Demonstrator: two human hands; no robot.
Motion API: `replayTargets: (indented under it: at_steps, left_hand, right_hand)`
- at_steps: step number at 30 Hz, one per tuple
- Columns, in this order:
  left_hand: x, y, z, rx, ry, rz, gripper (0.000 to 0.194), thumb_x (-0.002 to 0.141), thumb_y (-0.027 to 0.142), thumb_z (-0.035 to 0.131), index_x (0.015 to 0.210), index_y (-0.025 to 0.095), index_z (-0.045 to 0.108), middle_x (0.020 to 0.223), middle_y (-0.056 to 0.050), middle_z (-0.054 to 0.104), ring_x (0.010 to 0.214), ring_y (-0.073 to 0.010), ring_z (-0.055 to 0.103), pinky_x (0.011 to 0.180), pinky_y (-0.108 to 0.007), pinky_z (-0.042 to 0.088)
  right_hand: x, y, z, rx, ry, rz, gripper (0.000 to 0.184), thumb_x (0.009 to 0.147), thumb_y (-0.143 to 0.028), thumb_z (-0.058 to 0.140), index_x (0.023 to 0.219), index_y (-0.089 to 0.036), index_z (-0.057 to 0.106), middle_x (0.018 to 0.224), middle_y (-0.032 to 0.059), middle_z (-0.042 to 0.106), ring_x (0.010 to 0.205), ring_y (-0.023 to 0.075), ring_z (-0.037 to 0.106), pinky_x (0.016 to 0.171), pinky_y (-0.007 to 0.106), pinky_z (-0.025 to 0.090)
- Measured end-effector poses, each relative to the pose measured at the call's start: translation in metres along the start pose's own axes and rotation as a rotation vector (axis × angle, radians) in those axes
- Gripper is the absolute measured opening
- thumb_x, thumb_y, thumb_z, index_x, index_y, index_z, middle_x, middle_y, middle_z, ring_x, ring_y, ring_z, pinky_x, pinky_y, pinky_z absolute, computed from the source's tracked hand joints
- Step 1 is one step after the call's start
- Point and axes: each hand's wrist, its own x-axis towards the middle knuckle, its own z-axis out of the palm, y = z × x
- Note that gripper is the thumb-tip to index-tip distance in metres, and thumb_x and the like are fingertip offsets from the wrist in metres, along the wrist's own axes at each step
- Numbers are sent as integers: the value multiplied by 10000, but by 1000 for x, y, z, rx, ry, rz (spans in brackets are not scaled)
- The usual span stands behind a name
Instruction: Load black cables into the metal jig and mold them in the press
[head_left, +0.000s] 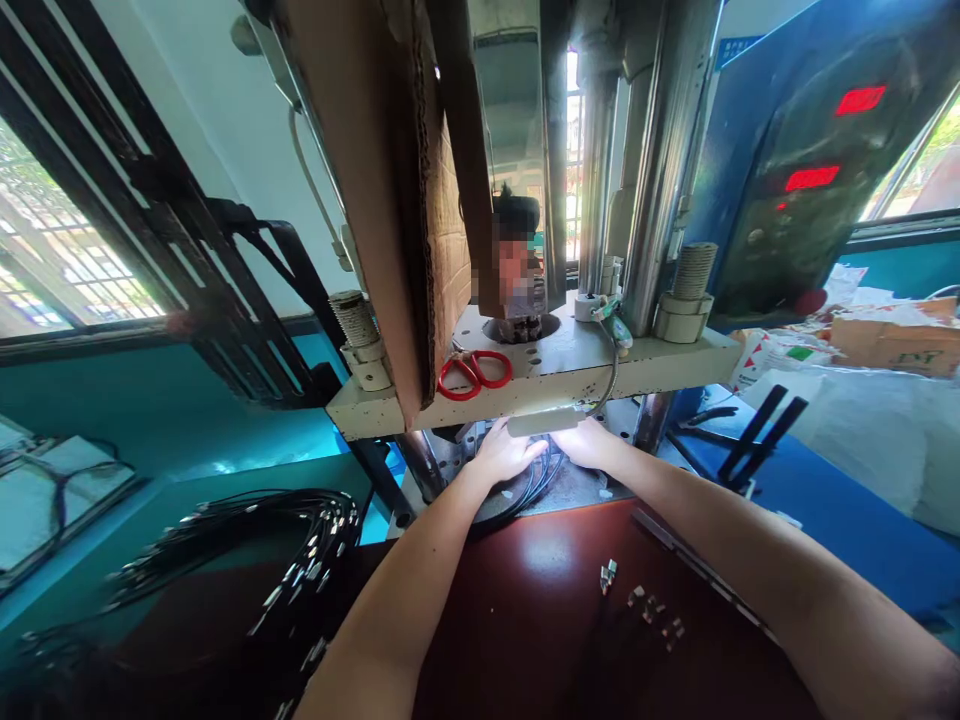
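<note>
My left hand (508,454) is under the press plate, its thumb reaching over a coil of thin black cables (531,492) and its fingers curled partly out of sight. Close beside it on the right, my right hand (589,444) reaches into the same lit gap. A pale bar-shaped lamp (547,423) and its glare hide the right fingertips. The coiled cables hang between the two hands and run down to the front of the machine bed. Whatever small part lies at the fingertips cannot be made out.
Red-handled scissors (475,374) lie on the press plate (645,368), beside a cardboard sheet (409,200). Small metal terminals (656,615) sit on the red-brown table (540,620). A big bundle of black cables (322,530) rests at left. Behind the press is another person (517,260).
</note>
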Motion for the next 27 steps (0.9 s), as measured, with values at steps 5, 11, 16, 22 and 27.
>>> replayTargets:
  at_steps: [5, 11, 16, 22, 27]
  left_hand:
    - [1, 3, -2, -4, -20, -22, 438, 896, 418, 351, 1224, 176, 510, 1279, -90, 532, 1211, -215, 438, 1049, -371, 277]
    - [0, 4, -1, -15, -7, -37, 437, 889, 423, 366, 1231, 190, 506, 1291, -82, 523, 1208, -219, 436, 1048, -378, 272]
    - [5, 6, -2, -35, 15, -40, 460, 871, 430, 407, 1264, 200, 468, 1282, -79, 525, 1193, -226, 442, 1023, -391, 306]
    - [-10, -8, -2, -129, 158, -266, 375, 882, 352, 398, 1176, 152, 517, 1178, -88, 582, 1125, -203, 492, 987, -354, 366]
    - [-39, -18, -3, -114, 103, -105, 426, 867, 312, 427, 1255, 137, 450, 1340, -110, 462, 1265, -196, 376, 1068, -373, 284]
  right_hand:
    - [-15, 0, 2, -6, 51, 54, 426, 764, -23, 383, 1164, -50, 529, 1158, 188, 578, 1139, 241, 497, 945, 392, 400]
    - [-17, -4, 1, -20, 38, 96, 418, 740, -3, 376, 1111, -46, 562, 1076, 191, 619, 1034, 251, 570, 914, 414, 427]
    - [-4, 1, -6, -2, 0, 75, 420, 689, 20, 397, 1036, -56, 621, 1086, 198, 623, 1085, 259, 549, 930, 398, 425]
    - [3, 8, -14, 19, -41, 80, 474, 631, 32, 402, 1030, -72, 636, 1004, 182, 657, 965, 269, 610, 878, 410, 455]
    - [15, -28, -13, 49, -14, 3, 447, 784, -76, 368, 1192, -121, 546, 1058, 127, 653, 995, 234, 601, 934, 420, 427]
